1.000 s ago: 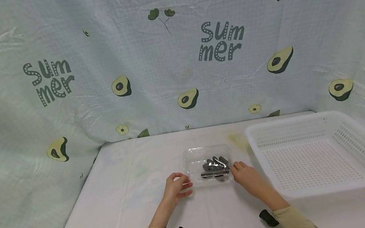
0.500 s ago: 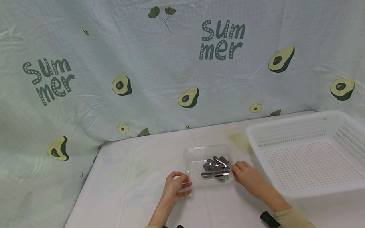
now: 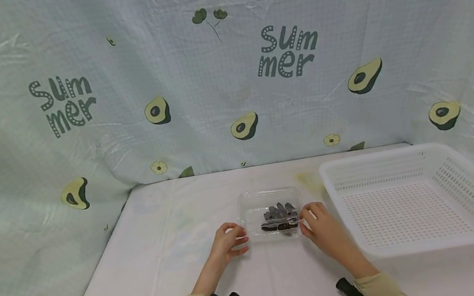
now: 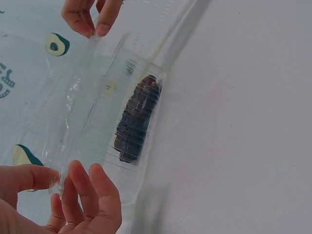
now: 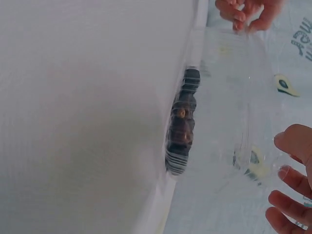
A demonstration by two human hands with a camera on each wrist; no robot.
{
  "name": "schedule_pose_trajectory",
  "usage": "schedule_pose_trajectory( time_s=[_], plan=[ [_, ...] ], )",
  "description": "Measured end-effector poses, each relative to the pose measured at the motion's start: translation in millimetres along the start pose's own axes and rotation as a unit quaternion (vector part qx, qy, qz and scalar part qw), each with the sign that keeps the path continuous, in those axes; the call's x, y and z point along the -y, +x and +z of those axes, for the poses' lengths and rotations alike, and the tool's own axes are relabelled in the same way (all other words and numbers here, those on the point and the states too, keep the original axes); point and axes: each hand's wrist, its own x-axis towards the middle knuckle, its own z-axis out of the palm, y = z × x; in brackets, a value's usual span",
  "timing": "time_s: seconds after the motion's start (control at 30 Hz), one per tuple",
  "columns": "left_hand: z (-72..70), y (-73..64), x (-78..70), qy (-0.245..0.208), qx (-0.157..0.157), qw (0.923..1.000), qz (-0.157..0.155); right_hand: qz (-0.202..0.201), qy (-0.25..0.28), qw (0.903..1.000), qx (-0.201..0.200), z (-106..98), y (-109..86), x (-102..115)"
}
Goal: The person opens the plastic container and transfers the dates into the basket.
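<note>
A clear plastic box stands on the table, with several dark, oblong fruits that look like grapes lying in it, mostly towards its right side. My left hand pinches the box's near left rim between thumb and forefinger, while its other fingers are loosely bent. At the near right corner is my right hand. In the right wrist view, the thumb stands apart from the forefinger, close beside the rim. Whether the right fingertips touch the plastic is hard to tell, as is where the lid lies.
A large white perforated basket stands on the right of the white table. Behind and at both sides hangs a pale curtain printed with avocados.
My right hand has shifted slightly at the box's corner, its thumb and forefinger spreading apart. The left hand keeps its place, and the box has barely moved.
</note>
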Motion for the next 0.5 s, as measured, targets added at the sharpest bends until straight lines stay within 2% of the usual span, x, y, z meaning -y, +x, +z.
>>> schedule_pose_trajectory(
  time_s=[0.13, 0.33, 0.5],
  plan=[
    [-0.4, 0.3, -0.1, -0.016, 0.006, 0.9998, -0.004, -0.016, -0.018, 0.9997, -0.010, 4.3, 6.0, 8.3],
    [-3.5, -0.1, 2.2, -0.050, 0.024, 0.9984, -0.014, -0.037, -0.015, 0.9991, 0.015, 16.4, 12.5, 20.1],
    [-5.5, -2.5, 1.8, -0.058, 0.028, 0.9977, -0.022, -0.051, -0.008, 0.9983, 0.026, 23.1, 19.4, 28.9]
  ],
)
